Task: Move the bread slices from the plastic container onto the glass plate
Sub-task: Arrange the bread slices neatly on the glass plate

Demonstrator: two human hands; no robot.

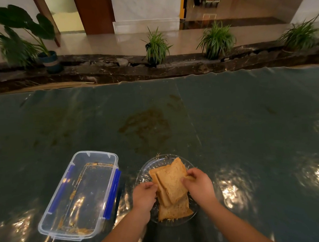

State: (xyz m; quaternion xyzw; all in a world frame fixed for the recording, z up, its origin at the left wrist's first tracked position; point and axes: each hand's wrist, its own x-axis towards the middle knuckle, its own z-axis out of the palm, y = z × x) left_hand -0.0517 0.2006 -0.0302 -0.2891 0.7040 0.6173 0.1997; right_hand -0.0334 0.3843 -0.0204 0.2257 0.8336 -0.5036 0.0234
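Over the glass plate, both hands — left hand, right hand — pinch the bread slices with closed fingers.

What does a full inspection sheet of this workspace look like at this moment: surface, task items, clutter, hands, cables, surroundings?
Surface: table under a dark, glossy plastic sheet, with a brownish stain and lamp glare.
Job's things: bread slices stacked on the glass plate; plastic container to the plate's left, open, holding only crumbs, blue latches on its long sides.
Clutter: crumbs at the plate's far rim; nothing else seen.
Grippers: left hand and right hand both grip the bread stack from opposite sides.
Cables: nothing seen.
Surroundings: dark stone ledge beyond the table, with potted plants; polished floor and doorways behind.
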